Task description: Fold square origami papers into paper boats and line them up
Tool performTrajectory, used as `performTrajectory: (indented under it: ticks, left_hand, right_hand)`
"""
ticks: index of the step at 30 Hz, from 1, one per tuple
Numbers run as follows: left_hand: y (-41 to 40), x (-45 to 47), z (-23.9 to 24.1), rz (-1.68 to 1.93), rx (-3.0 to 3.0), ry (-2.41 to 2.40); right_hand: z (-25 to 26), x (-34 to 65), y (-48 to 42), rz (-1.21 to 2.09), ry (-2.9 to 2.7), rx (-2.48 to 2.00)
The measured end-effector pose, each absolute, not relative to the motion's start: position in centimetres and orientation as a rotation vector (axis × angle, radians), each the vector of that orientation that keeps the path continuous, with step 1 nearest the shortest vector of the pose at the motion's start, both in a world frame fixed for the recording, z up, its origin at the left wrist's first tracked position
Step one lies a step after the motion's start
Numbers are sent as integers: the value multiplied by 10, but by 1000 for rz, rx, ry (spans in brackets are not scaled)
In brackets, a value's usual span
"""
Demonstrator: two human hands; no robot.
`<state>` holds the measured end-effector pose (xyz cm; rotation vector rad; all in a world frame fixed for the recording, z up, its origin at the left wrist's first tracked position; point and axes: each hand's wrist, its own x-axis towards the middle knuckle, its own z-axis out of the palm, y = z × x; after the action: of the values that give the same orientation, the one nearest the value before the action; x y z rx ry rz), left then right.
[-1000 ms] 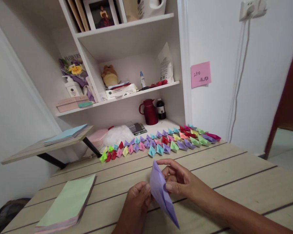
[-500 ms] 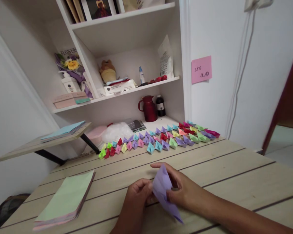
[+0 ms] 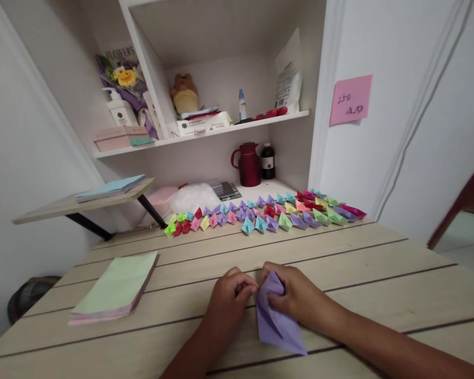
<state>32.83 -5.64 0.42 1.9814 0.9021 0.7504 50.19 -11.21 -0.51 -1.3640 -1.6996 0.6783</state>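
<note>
Moved since half a second ago: right hand [image 3: 300, 295] has curled tighter round the purple paper [image 3: 278, 329] — its forefinger, stretched out before, is now bent in; the view has shifted too, so the pink note [image 3: 351, 100] sits farther right.
Purple paper: lower middle of the frame, creased, its top gathered in the right hand and its lower part spread into a broad point toward the bottom edge.
Right grip: fingers folded in, thumb pressed on the near face of the paper, holding it firmly.
Left hand: lower middle, just left of the paper; fingers curled, thumb and fingertips together at the paper's edge — whether they pinch it, I cannot tell.
Boats: small folded ones [image 3: 285, 222] in many colours, in rows across the middle of the frame, on the table [image 3: 379, 295].
Stack: green-topped sheets [image 3: 116, 284], lower left.
Riser: wooden stand [image 3: 43, 209] at left, blue-topped sheets [image 3: 112, 187] on it.
Cabinet: red jug [image 3: 249, 166] beside a dark bottle [image 3: 267, 162], upper middle.
</note>
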Motion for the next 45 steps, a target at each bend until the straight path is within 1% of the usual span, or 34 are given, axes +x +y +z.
performTrajectory:
  ticks: [2, 4, 11, 15, 23, 28, 31, 36, 45]
  left_hand:
    - [-54, 326, 3, 795, 1962, 902]
    - [-52, 322, 3, 829, 1927, 903]
    - [-54, 306, -2, 683, 2016, 720]
    - [-55, 301, -6, 680, 2196, 684]
    - [-56, 293, 4, 522, 2650, 660]
    - [-58, 293, 8, 457, 2778, 628]
    - [-58, 293, 6, 445, 2804, 636]
    - [-58, 295, 3, 419, 2858, 693]
    - [-63, 294, 1, 358, 3062, 633]
  right_hand:
    - [-6, 500, -113, 519, -1814, -1429]
    - [-4, 499, -114, 438, -1897, -1463]
    - [-4, 500, -120, 319, -2136, -1412]
    - [-6, 499, -120, 239, -2227, -1406]
    - [-1, 508, -120, 322, -2316, -1345]
    - [17, 525, -124, 564, -2385, -1229]
    - [24, 533, -126, 643, -2419, -1163]
    - [26, 534, -127, 565, -2507, -1145]
    - [31, 530, -134, 475, -2566, -1160]
